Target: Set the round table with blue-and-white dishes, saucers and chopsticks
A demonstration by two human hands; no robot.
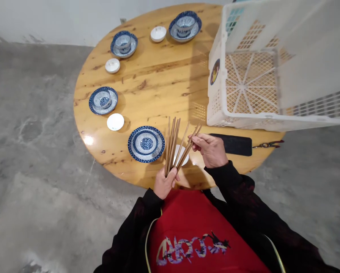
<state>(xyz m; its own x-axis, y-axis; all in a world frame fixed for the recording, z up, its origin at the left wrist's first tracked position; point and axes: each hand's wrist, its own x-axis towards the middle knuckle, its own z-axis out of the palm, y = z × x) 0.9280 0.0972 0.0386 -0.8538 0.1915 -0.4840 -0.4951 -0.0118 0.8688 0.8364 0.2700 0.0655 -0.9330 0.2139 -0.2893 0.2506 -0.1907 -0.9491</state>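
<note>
My left hand [164, 184] is closed round the lower ends of a bundle of several brown chopsticks [173, 142], which fan upward over the near edge of the round wooden table [158, 87]. My right hand [210, 149] pinches the upper ends of two chopsticks at the right side of the fan. Just left of the bundle lies a blue-and-white plate [146, 143] with no bowl on it. A small white dish [182, 154] sits partly hidden behind the chopsticks.
Three blue-and-white plates carry bowls [103, 100] [123, 44] [185, 25], each with a small white dish beside it [115, 121] [112, 65] [158, 33]. A large white plastic crate [272, 64] stands at the right. A black pad [235, 144] and a metal clip [268, 144] lie at the near edge.
</note>
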